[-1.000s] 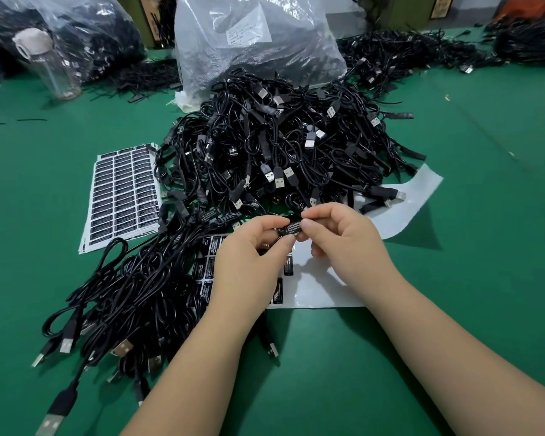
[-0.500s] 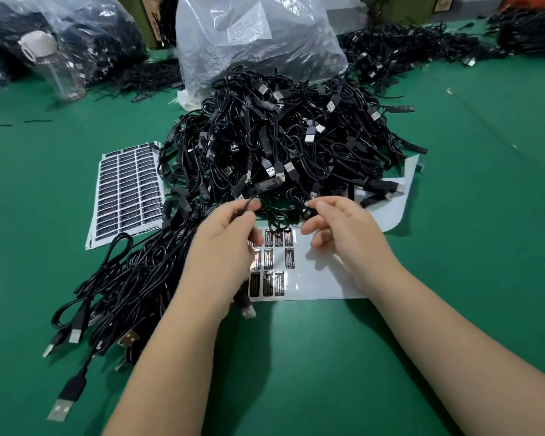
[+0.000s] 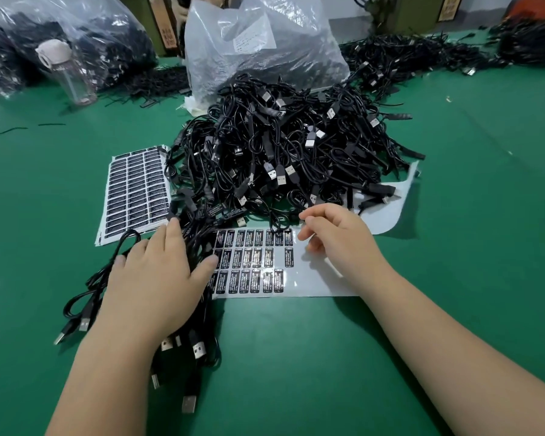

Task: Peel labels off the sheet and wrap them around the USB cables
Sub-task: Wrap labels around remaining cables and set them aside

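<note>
- We see left hand (image 3: 153, 278) flat, fingers spread, resting on cable bundle (image 3: 189, 309) lower left.
- Right hand (image 3: 337, 237) loosely curled, holding nothing, over label sheet (image 3: 315, 278) at centre.
- Cable pile (image 3: 290, 152) above centre.

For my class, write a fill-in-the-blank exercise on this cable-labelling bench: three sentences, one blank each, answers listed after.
1. The left hand rests flat on a bundle of black ____.
2. The right hand hovers over the partly used label sheet, holding ____.
3. The full label sheet lies to the ____ of the big cable pile.

Answers: USB cables; nothing; left
</note>
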